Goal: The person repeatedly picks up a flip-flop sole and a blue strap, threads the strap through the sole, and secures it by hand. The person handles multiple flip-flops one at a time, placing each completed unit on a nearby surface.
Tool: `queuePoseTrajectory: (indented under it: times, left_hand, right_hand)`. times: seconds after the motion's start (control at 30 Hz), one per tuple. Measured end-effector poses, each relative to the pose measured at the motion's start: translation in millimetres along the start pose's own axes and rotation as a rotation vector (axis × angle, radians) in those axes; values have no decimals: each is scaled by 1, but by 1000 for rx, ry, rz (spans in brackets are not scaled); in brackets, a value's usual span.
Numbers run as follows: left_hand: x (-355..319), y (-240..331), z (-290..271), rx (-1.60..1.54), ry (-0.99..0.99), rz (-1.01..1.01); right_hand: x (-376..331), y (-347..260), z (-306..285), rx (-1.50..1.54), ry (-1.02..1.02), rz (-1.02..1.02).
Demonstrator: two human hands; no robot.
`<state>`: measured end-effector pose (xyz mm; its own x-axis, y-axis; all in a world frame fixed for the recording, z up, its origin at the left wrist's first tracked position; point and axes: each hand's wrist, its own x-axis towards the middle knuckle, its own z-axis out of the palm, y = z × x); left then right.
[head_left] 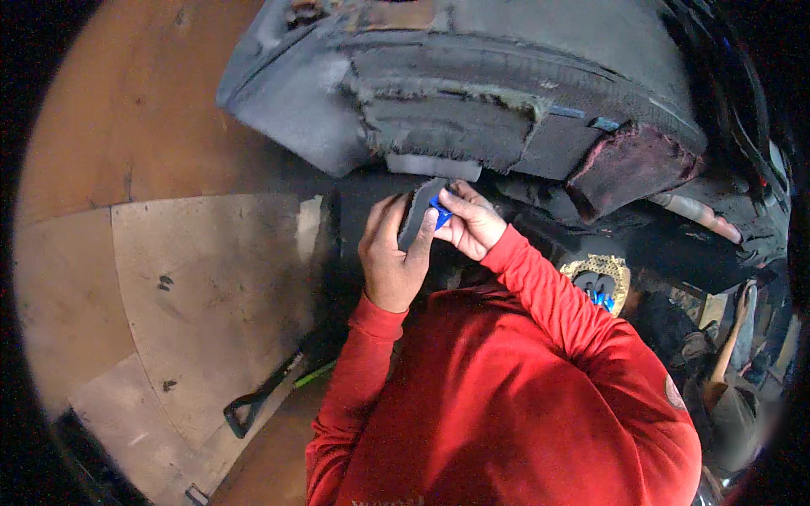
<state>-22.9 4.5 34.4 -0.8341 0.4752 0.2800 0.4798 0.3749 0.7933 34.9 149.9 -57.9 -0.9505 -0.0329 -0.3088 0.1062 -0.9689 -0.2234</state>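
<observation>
Close in front of my chest, my left hand (392, 249) wraps round a dark grey sandal sole (413, 221), holding it on edge. The sole is thin with a rounded end. My right hand (474, 221) pinches a bright blue strap (440, 212) against the face of the sole. My left thumb presses close to the same blue piece. How the strap joins the sole is hidden by my fingers.
A worn dark bench (456, 126) with frayed cloth padding stands just beyond my hands. To the right, a yellow woven basket (624, 271) holds dark soles with blue straps. Another person's arm (727, 358) shows at far right. Brown boards (228, 320) lie on the left.
</observation>
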Motion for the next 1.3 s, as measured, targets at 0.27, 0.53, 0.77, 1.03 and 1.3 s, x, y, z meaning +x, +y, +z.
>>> queuePoseTrajectory:
  times: [0.27,0.53,0.77,1.03,1.3]
  left_hand:
    - [27,18,20,74,-233,-155]
    - [26,25,21,203,-346,-195]
    - [36,40,14,233,-374,-209]
    - [25,74,-24,141,-289,-143]
    - [-38,79,-61,124,-232,-217]
  right_hand:
    - [-13,-18,-1,44,237,170]
    - [-25,-20,5,57,240,156]
    - [-36,-40,26,-15,237,233]
    - [-45,-32,65,-81,182,195]
    - [-67,-13,87,-124,110,141]
